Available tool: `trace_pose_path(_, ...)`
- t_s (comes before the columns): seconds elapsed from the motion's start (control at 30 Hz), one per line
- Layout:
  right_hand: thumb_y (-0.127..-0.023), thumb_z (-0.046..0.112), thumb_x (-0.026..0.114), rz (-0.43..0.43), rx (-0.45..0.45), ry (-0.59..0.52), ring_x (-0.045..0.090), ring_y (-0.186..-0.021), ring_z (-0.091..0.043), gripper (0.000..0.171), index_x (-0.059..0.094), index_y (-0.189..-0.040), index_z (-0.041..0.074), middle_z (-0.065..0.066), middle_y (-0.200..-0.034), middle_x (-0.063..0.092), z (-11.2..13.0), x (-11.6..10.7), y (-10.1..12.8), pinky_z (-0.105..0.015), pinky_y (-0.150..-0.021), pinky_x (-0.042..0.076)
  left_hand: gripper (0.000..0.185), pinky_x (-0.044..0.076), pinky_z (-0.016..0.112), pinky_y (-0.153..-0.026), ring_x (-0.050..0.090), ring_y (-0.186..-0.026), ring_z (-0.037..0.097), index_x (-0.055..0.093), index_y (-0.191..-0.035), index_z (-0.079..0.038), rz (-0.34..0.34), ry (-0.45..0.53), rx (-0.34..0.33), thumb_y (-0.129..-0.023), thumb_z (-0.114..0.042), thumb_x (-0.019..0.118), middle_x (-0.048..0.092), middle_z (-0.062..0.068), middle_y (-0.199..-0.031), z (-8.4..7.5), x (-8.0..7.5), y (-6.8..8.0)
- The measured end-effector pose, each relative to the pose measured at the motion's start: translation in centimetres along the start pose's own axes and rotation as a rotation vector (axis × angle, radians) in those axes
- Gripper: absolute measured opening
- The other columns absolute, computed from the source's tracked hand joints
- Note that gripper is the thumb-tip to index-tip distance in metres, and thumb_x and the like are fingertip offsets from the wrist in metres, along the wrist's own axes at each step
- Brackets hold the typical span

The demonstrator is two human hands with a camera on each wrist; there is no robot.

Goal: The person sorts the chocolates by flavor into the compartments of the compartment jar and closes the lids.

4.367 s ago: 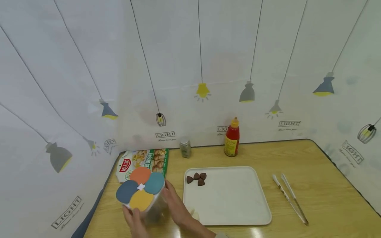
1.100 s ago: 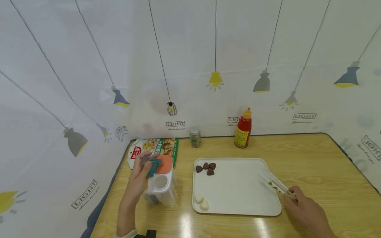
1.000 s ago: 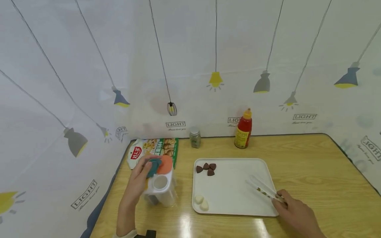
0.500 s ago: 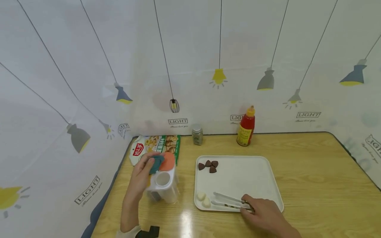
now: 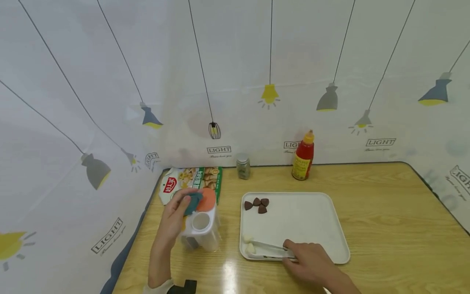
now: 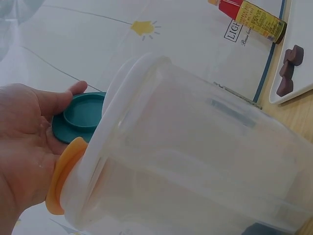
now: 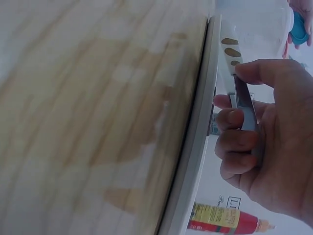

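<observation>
At the left of the head view my left hand [image 5: 171,222] pinches the raised teal lid [image 6: 85,116] of a clear plastic canister [image 5: 210,240]. That lid's round white opening is uncovered, while the orange lid [image 5: 207,200] lies flat; a yellow lid [image 6: 62,178] shows near my palm. My right hand [image 5: 308,261] grips metal tongs [image 5: 269,245], also seen in the right wrist view as tongs [image 7: 244,100] with a patterned arm. Their tips reach two pale cream pieces [image 5: 250,248] at the white tray's [image 5: 304,228] near left corner. Whether the tips pinch one is unclear.
Several brown triangular pieces [image 5: 262,209] lie at the tray's far left corner. Behind stand a small glass jar [image 5: 243,168] and a red sauce bottle [image 5: 303,160]. A green and white food packet [image 5: 211,175] lies behind the canister. A printed cloth [image 5: 235,81] backs the wooden table.
My right hand has picked up the tongs from the table's right and carried them left across the tray to the pale pieces. My left hand has gone from holding the canister to lifting its teal lid.
</observation>
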State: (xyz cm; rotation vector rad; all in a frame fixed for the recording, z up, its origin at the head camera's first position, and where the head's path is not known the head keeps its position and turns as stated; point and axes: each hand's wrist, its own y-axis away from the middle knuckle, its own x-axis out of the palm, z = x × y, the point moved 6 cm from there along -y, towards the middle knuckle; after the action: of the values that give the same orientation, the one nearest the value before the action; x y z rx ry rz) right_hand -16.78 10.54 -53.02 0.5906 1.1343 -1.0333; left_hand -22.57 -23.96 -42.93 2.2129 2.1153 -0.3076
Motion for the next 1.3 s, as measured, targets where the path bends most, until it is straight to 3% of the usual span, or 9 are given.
trace_pose_path(0.27, -0.090, 0.036, 0.065, 0.013, -0.035, 0.060, 0.045, -0.054, -0.005, 0.015, 0.062, -0.092, 0.021, 0.013, -0.068, 0.060, 1.4, -0.5, -1.6, -0.027, -0.049, 0.033, 0.043, 0.041, 0.020, -0.100, 0.050, -0.126, 0.011, 0.053, -0.139, -0.009, 0.009, -0.008, 0.028, -0.108, -0.036, 0.041, 0.053, 0.007, -0.143, -0.2, -0.1, 0.0)
trace_pose_path(0.4, -0.092, 0.038, 0.063, 0.049, -0.090, 0.103, 0.057, -0.060, -0.010, 0.024, 0.068, -0.102, 0.017, 0.007, -0.076, 0.067, 2.0, -1.6, -3.0, -0.031, -0.052, 0.041, 0.043, 0.041, 0.019, -0.100, 0.049, -0.127, 0.010, 0.053, -0.139, -0.008, 0.005, -0.009, 0.057, -0.108, -0.035, 0.041, 0.054, 0.010, -0.143, -0.4, -0.3, 0.1)
trace_pose_path(0.63, -0.092, 0.033, 0.062, 0.105, -0.188, 0.104, 0.062, -0.068, -0.012, 0.029, 0.071, -0.115, 0.016, 0.002, -0.087, 0.071, 2.7, -2.2, -4.8, -0.032, -0.054, 0.046, 0.043, 0.042, 0.019, -0.100, 0.051, -0.126, 0.009, 0.054, -0.138, -0.008, 0.002, -0.001, 0.058, -0.108, -0.035, 0.041, 0.055, 0.011, -0.143, -0.5, -0.3, 0.0)
trace_pose_path(0.97, -0.098, 0.035, 0.056, 0.088, -0.116, -0.031, 0.072, -0.094, -0.018, 0.034, 0.073, -0.119, 0.015, 0.002, -0.110, 0.076, 0.8, -1.0, -3.3, -0.038, -0.071, 0.056, 0.042, 0.044, 0.020, -0.099, 0.054, -0.124, 0.009, 0.054, -0.138, -0.009, 0.008, 0.027, 0.015, -0.107, -0.036, 0.043, 0.055, 0.011, -0.142, -0.2, 0.2, 0.0)
trace_pose_path(1.13, -0.101, 0.037, 0.053, 0.077, -0.062, -0.139, 0.073, -0.096, -0.016, 0.037, 0.072, -0.123, 0.014, 0.000, -0.114, 0.075, -0.1, -1.7, -2.9, -0.038, -0.075, 0.057, 0.042, 0.043, 0.021, -0.099, 0.053, -0.124, 0.010, 0.054, -0.138, -0.009, 0.001, 0.006, 0.019, -0.108, -0.036, 0.043, 0.055, 0.010, -0.142, -0.3, 0.1, 0.1)
trace_pose_path(1.3, -0.102, 0.043, 0.053, 0.038, -0.028, -0.221, 0.068, -0.083, -0.003, 0.044, 0.070, -0.126, 0.010, -0.003, -0.111, 0.075, -0.3, -2.9, -2.9, -0.025, -0.066, 0.052, 0.042, 0.043, 0.020, -0.099, 0.052, -0.124, 0.010, 0.055, -0.138, -0.009, -0.002, -0.003, 0.024, -0.108, -0.035, 0.043, 0.055, 0.009, -0.141, -0.3, 0.0, 0.1)
